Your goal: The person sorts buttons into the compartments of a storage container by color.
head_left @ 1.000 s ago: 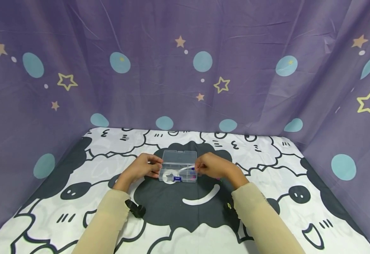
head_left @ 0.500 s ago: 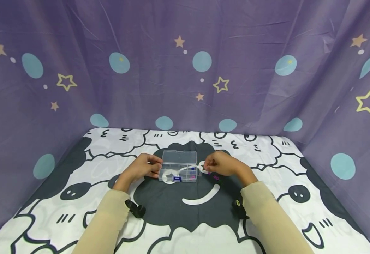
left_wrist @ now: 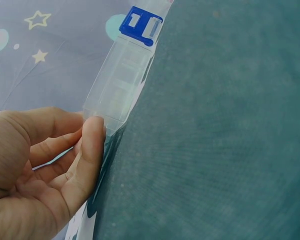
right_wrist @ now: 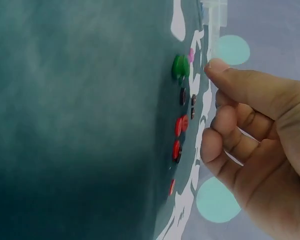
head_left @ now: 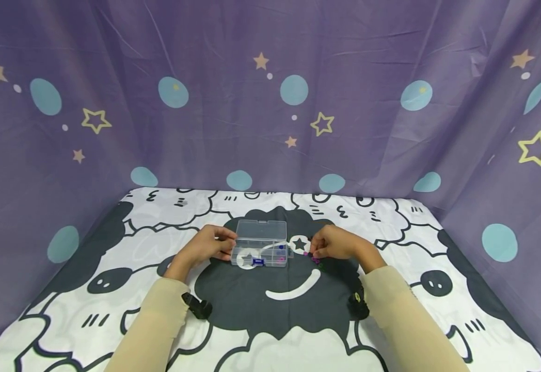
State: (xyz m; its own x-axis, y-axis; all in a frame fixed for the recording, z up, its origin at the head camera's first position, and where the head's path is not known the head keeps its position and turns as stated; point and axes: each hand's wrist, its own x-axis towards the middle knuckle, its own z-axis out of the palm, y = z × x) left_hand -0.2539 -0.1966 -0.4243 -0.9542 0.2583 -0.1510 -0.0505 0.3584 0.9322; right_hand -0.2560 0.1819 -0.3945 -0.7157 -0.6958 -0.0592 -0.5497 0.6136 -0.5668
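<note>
My left hand [head_left: 209, 243] grips the left end of a clear plastic compartment box [head_left: 275, 262]. Its hinged lid [head_left: 262, 231] is raised at the back. In the left wrist view the fingers and thumb pinch the corner of the box [left_wrist: 115, 85], beyond which sits a blue latch [left_wrist: 141, 25]. Blue and pink pieces lie in the right compartments. My right hand [head_left: 337, 242] hovers right of the box, fingertips close to small pink buttons [head_left: 316, 260] on the cloth. The right wrist view shows that hand [right_wrist: 255, 125] loosely bent, nothing visible in it, beside green [right_wrist: 180, 66] and red buttons [right_wrist: 178, 127].
A sheep-print cloth [head_left: 261, 310] covers the table, its dark patch under the box. A purple curtain [head_left: 233, 129] with stars and dots hangs behind and along both sides. Black straps with devices [head_left: 198, 306] sit at the wrists. Several dark buttons [right_wrist: 183, 96] lie among the coloured ones.
My right hand has moved from over the box's right compartments to the right, over the loose buttons. The left hand keeps its grip on the box, which stays in place.
</note>
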